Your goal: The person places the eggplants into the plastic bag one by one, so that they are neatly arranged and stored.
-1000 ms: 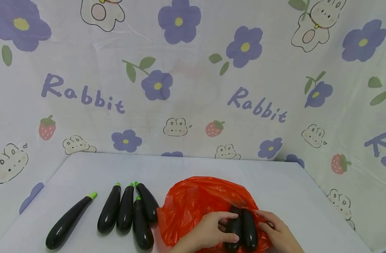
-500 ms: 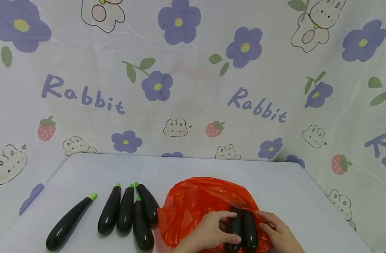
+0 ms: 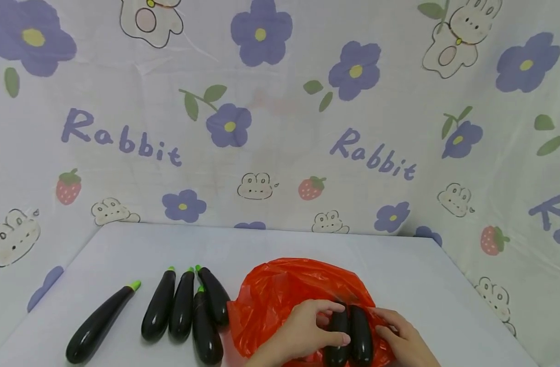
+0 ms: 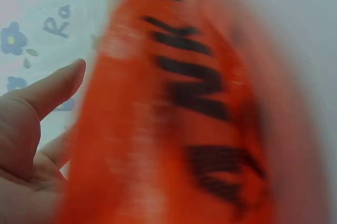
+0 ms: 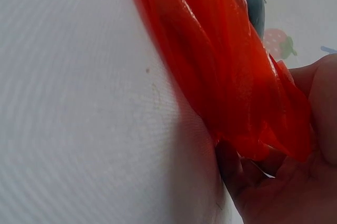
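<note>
While LH [image 3: 303, 326] grips eggplant [image 3: 339, 322], RH [image 3: 407, 339] pinches bag [image 3: 280, 295].

1. Seven eggplants [image 3: 182, 311] in view for you: one out alone, four bunched, two between your hands!
2. One red bag [image 3: 271, 316] right in front of you.
3. Two hands, both yours: one left hand [image 3: 303, 329], one right hand [image 3: 406, 339].
4. One white table [image 3: 422, 290].
5. And your head view counts three printed strawberries [image 3: 311, 188], two whole "Rabbit" prints [image 3: 373, 157], one cut off.
</note>
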A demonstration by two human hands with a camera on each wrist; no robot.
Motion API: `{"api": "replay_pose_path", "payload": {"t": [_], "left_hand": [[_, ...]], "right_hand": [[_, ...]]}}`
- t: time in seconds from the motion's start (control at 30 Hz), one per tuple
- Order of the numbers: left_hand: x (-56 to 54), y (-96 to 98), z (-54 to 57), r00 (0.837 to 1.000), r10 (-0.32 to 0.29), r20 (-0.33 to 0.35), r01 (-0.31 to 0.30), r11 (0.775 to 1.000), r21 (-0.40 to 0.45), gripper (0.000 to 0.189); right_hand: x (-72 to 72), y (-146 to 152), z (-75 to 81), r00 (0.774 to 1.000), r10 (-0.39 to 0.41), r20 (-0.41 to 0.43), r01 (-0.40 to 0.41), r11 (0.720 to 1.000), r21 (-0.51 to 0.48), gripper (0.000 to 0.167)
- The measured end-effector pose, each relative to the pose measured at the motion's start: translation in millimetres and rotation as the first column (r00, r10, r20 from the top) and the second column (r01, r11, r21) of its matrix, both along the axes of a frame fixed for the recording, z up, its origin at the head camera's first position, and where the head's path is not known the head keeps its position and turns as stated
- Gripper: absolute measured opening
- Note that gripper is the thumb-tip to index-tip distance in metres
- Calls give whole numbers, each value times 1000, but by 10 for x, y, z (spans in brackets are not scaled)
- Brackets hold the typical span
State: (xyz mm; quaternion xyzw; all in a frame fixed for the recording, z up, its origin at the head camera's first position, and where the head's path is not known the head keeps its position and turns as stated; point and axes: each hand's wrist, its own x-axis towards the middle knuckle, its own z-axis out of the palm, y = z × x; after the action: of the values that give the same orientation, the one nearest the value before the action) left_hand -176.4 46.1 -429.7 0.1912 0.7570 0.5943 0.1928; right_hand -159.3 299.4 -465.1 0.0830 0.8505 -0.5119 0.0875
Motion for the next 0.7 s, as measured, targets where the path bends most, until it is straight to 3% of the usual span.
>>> {"api": "replay_pose_path", "payload": {"t": [0.17,0.4,0.5,0.7], "left_hand": [[130,-148,185,1000,-25,-12,25,999,26,40],[363,-585,467,998,-61,24,60,998,32,39],[398,-842,501,997,-81,1,81,997,14,40],[453,-1520,501,998,-64,-18,63,997,-44,41]], "right_hand": [[-8,-9,-8,1000,-1,-5,1,1000,4,39],[-37,18,-9,1000,10,-4,-10,999,34,38],[-40,31,-10,1000,18,-12,-18,999,50,38],[-63,24,-11,999,33,-25,-32,998,49,38]]}}
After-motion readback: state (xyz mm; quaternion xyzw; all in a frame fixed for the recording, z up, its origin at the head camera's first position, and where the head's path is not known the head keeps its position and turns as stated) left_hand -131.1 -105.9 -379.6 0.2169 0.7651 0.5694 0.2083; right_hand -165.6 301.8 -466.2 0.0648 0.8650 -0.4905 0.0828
